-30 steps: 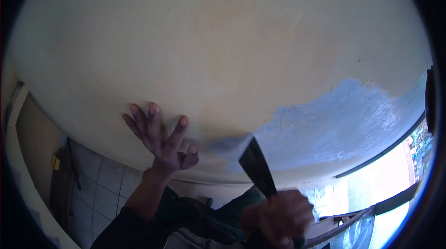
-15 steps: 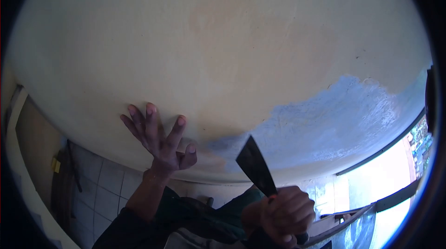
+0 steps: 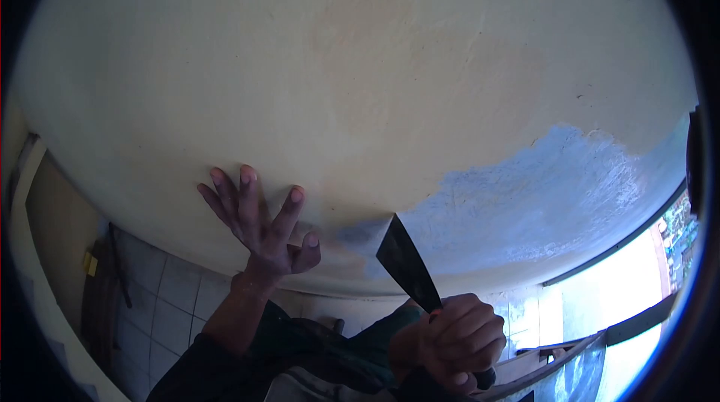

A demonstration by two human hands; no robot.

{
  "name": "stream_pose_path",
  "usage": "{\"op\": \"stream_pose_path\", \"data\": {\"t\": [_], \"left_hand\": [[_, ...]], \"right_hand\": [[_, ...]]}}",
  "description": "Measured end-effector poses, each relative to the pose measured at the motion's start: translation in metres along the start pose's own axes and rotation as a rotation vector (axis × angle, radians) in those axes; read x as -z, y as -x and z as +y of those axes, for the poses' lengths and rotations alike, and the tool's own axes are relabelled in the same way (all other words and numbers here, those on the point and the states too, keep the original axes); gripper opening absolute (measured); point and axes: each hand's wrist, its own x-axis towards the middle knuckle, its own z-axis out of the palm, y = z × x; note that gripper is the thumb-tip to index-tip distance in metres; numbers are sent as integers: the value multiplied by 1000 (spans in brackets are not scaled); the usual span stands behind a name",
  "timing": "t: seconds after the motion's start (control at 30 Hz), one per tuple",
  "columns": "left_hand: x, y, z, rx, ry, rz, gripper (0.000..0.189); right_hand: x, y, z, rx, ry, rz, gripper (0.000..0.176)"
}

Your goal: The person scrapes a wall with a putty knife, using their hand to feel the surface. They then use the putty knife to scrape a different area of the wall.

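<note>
In front of me rises a cream-painted wall with a bare bluish-grey patch low on its right side. My right hand is wrapped round the handle of a paint scraper. The scraper's dark, wide blade points up and its upper corner meets the wall by the left part of the patch. My left hand rests its spread fingertips on the cream paint, left of the patch, and holds nothing. The patch's edge is ragged where paint and bare surface meet.
Below the wall lies a tiled floor. A dark wooden object with a yellow part stands at the lower left. On the lower right are a wooden rail and a bright opening to the outside.
The scraper and my right hand have shifted slightly up and left along the wall. My left hand stays at nearly the same place, fingers still spread.
</note>
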Motion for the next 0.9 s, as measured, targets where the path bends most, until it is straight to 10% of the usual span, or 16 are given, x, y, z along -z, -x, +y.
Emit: {"op": "stream_pose_path", "data": {"t": [0.8,0.9], "left_hand": [[3,-5,0,0,21,13,55],[9,-2,-1,17,156,82,57]], "right_hand": [[-10,4,-1,-111,-39,-58,26],[-34,27,-16,-206,39,332,22]]}}
